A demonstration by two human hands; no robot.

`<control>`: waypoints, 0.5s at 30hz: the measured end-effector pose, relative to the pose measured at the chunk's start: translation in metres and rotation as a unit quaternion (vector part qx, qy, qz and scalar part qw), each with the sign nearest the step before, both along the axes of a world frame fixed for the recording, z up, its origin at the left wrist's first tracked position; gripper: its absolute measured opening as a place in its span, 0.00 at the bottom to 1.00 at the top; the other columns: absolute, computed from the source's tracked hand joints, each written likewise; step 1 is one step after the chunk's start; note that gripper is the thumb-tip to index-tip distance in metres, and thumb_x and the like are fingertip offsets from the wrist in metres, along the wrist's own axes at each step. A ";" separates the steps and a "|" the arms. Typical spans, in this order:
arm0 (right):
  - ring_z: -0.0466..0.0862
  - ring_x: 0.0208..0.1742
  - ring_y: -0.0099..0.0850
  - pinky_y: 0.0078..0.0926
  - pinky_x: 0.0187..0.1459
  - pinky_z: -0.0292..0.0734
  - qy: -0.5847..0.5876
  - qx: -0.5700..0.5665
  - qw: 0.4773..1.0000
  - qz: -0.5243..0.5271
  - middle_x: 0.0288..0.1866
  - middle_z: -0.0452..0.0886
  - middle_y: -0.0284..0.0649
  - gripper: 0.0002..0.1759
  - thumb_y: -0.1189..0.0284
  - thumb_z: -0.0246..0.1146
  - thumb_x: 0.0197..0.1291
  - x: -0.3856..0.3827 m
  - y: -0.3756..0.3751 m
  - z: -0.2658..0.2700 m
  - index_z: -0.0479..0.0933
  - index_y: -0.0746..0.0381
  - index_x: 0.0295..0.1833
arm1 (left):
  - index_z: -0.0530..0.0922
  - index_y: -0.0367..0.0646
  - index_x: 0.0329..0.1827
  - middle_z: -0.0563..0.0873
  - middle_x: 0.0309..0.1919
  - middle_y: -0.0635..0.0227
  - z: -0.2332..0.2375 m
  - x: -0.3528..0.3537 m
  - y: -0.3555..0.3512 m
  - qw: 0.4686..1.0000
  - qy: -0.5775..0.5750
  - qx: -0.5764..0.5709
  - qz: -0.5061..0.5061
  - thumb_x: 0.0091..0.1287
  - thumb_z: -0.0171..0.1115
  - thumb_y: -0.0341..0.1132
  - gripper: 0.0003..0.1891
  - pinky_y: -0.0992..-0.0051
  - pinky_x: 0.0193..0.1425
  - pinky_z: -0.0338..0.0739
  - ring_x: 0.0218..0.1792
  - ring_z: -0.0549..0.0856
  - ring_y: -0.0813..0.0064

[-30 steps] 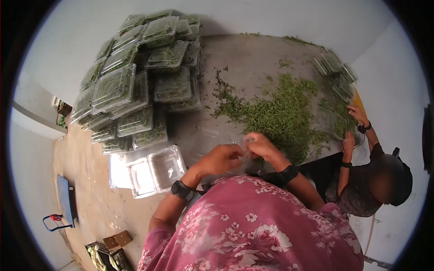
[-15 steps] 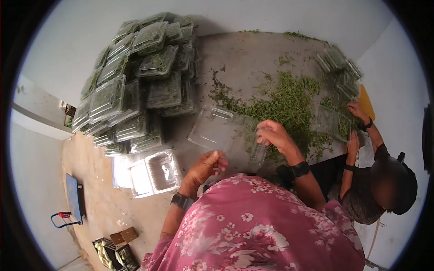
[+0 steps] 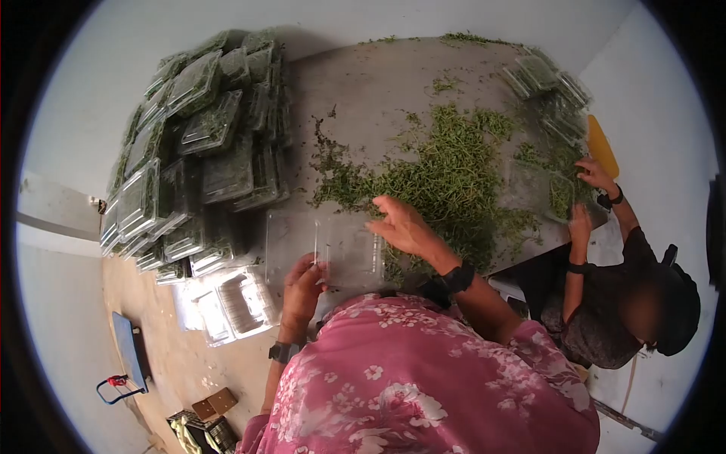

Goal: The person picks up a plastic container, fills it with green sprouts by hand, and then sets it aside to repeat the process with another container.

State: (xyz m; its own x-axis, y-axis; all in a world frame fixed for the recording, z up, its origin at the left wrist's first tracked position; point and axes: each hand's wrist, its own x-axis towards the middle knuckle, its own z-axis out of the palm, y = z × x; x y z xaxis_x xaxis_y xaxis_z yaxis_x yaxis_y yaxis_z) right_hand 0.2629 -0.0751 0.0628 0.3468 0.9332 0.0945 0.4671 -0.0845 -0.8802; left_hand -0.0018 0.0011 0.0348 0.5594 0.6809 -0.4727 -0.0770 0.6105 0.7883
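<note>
An open clear plastic clamshell container [image 3: 350, 246] lies on the table right in front of me, its lid half spread to the left. My left hand [image 3: 304, 286] has its fingers bent around the container's near edge, by the fold between the two halves. Above the container's right side is my right hand [image 3: 406, 228], fingers and thumb apart and pointing left, with nothing between them. Just beyond it spreads a loose heap of green leafy sprigs [image 3: 454, 166].
Filled clear containers [image 3: 208, 125] are stacked high at the left. Empty nested containers [image 3: 240, 303] stand by the table's near left corner. At the right, a co-worker's hands [image 3: 586, 200] handle another container [image 3: 560, 189]. More containers [image 3: 541, 76] sit at the back right.
My right hand has moved left from the container's right edge. My left hand, earlier apart from the container, now meets its near edge. The whole view has shifted slightly.
</note>
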 end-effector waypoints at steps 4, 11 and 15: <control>0.78 0.39 0.49 0.42 0.40 0.74 -0.111 0.013 0.992 -0.054 0.40 0.77 0.50 0.15 0.74 0.68 0.51 0.055 -0.022 0.000 0.74 0.65 0.45 | 0.71 0.40 0.57 0.83 0.42 0.65 0.000 0.002 -0.007 0.997 0.007 0.014 0.074 0.68 0.55 0.31 0.16 0.78 0.36 0.76 0.37 0.81 0.79; 0.73 0.57 0.54 0.52 0.53 0.80 -0.277 -0.218 0.931 -0.097 0.60 0.67 0.50 0.25 0.83 0.63 0.55 0.123 -0.062 -0.012 0.69 0.59 0.58 | 0.68 0.38 0.59 0.82 0.40 0.61 -0.012 0.011 -0.016 0.993 -0.056 -0.010 0.106 0.68 0.57 0.32 0.18 0.76 0.38 0.77 0.37 0.82 0.75; 0.70 0.61 0.56 0.53 0.56 0.81 -0.238 -0.302 0.922 -0.049 0.69 0.57 0.48 0.24 0.82 0.62 0.58 0.120 -0.059 0.006 0.69 0.58 0.60 | 0.65 0.36 0.62 0.82 0.40 0.59 -0.020 0.014 -0.025 0.992 -0.067 -0.018 0.109 0.68 0.58 0.33 0.21 0.75 0.40 0.78 0.38 0.82 0.71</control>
